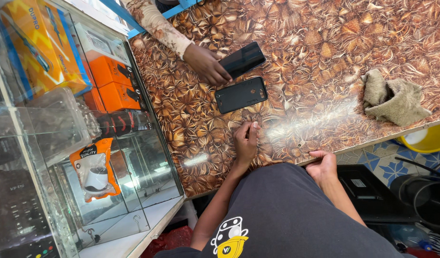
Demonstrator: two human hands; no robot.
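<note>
A black phone (241,94) lies flat on the brown patterned counter (315,57). My left hand (245,143) rests on the counter just below it, fingers stretched out, index tip a little short of the phone's lower edge, holding nothing. My right hand (322,165) curls over the counter's near edge, thumb on top. Across the counter another person's hand (205,64), in a patterned sleeve, touches a second black phone (242,59) that lies tilted just above the first.
A crumpled beige cloth (392,98) lies at the counter's right end. A glass display case (110,157) with orange boxes (112,83) and a packaged item (96,169) stands on the left. A yellow bowl (426,138) and a black bucket (423,198) sit on the tiled floor.
</note>
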